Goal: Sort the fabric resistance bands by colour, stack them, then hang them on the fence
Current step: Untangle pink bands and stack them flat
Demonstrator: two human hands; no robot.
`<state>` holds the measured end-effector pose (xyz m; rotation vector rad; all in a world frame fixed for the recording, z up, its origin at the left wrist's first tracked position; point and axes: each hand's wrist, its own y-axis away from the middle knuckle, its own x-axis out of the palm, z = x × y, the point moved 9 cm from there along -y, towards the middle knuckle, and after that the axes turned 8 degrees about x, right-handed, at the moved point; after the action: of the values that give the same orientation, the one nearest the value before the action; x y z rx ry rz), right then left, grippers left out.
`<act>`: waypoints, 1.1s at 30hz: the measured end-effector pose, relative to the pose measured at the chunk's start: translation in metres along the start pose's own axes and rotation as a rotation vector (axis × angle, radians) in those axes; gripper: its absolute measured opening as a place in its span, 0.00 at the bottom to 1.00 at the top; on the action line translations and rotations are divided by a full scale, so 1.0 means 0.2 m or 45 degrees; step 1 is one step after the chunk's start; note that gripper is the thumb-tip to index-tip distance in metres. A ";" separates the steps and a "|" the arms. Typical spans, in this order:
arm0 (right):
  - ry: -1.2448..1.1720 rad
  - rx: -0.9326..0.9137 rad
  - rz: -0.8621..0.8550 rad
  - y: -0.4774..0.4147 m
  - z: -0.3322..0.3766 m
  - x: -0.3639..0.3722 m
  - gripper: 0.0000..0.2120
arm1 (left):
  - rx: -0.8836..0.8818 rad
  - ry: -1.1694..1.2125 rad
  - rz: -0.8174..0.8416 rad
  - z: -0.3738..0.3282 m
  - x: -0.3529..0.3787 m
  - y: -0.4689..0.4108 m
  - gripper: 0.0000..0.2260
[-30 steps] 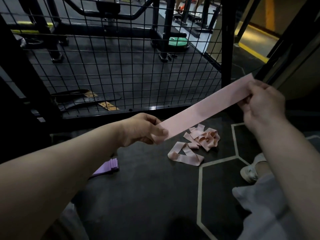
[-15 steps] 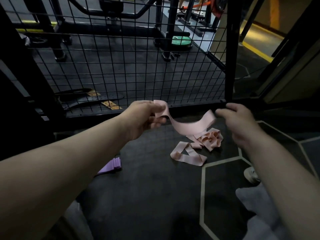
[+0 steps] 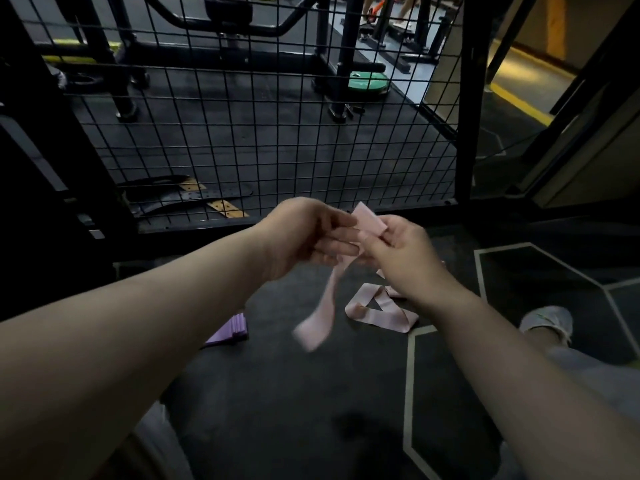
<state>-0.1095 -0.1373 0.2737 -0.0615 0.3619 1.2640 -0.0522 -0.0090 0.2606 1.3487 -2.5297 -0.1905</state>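
Note:
A pink fabric band (image 3: 320, 313) hangs folded between my two hands, its loop end blurred and dangling toward the floor. My left hand (image 3: 304, 237) and my right hand (image 3: 398, 251) meet in front of me and both pinch the band's upper end, which sticks up between the fingers. More pink bands (image 3: 379, 308) lie loose on the dark floor just under my right wrist. A flat stack of purple bands (image 3: 230, 330) lies on the floor to the left, partly hidden by my left forearm. The black wire fence (image 3: 277, 133) stands straight ahead.
A black fence post (image 3: 467, 116) rises at the right of the mesh. Behind the fence are gym machine frames, a green weight plate (image 3: 369, 84) and a black belt (image 3: 194, 199) on the floor. My shoe (image 3: 547, 322) and grey-clad leg sit at the right.
My hands, first stretched apart with the pink band taut, have come together. The band is now folded double and its free loop swings down below them.

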 end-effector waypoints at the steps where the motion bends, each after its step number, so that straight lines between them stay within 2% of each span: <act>1: -0.014 0.022 -0.010 0.00 -0.01 -0.01 0.05 | 0.035 -0.108 -0.079 -0.01 -0.03 0.00 0.17; 4: -0.105 0.059 0.051 0.01 -0.02 -0.02 0.06 | 0.152 -0.314 -0.201 -0.03 -0.10 -0.02 0.19; 7: -0.159 0.066 0.136 0.02 0.00 -0.02 0.07 | 0.170 -0.155 -0.023 -0.02 -0.03 -0.02 0.24; 11: -0.243 0.075 0.141 0.02 0.04 -0.03 0.09 | 0.180 -0.128 0.160 0.01 0.05 -0.02 0.23; 14: -0.362 0.121 0.083 0.01 0.05 -0.05 0.09 | 0.162 -0.176 0.176 0.04 0.05 -0.03 0.18; 18: -0.494 0.235 0.029 0.00 -0.01 -0.09 0.08 | 0.095 -0.264 0.258 0.09 0.02 -0.01 0.04; 20: -0.596 0.295 0.006 0.00 -0.04 -0.11 0.07 | 0.025 -0.279 0.308 0.14 0.02 0.01 0.06; 26: -0.707 0.489 -0.112 0.05 -0.15 -0.17 0.10 | -0.181 -0.240 0.375 0.24 -0.05 0.10 0.24; 30: -0.721 0.639 -0.195 0.11 -0.31 -0.17 0.11 | -0.196 -0.508 0.421 0.23 -0.09 0.17 0.07; 33: -0.772 0.740 -0.257 0.09 -0.45 -0.15 0.10 | -0.213 -0.703 0.384 0.25 -0.15 0.19 0.07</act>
<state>-0.1547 -0.1813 0.2016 0.7480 0.1759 0.8841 -0.0808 0.0362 0.2172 0.9246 -3.0311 -0.7861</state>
